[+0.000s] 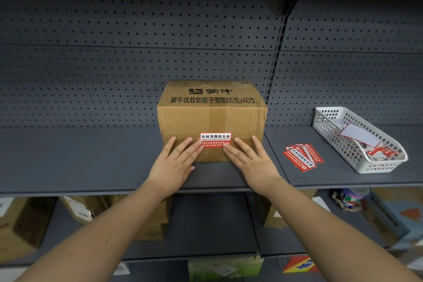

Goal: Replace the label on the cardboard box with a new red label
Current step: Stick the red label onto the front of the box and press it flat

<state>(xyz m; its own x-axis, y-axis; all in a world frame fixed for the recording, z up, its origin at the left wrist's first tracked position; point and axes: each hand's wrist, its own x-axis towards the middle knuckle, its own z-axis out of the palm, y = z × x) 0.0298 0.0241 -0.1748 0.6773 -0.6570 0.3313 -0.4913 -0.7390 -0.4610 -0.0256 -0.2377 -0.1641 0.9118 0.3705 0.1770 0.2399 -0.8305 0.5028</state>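
The cardboard box stood on the grey shelf, brown, taped along its front seam, with dark printed characters on top. A red label with a white text band sat low on its front face. Both hands lay flat and spread against that face, the left hand just left of the label, the right hand just right, fingertips touching its edges. Spare red labels lay to the right, near a white basket.

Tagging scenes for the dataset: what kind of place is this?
Likely a shop aisle or stockroom: grey metal shelf with a perforated grey back panel, a brown cardboard carton printed with product text, more boxes below.
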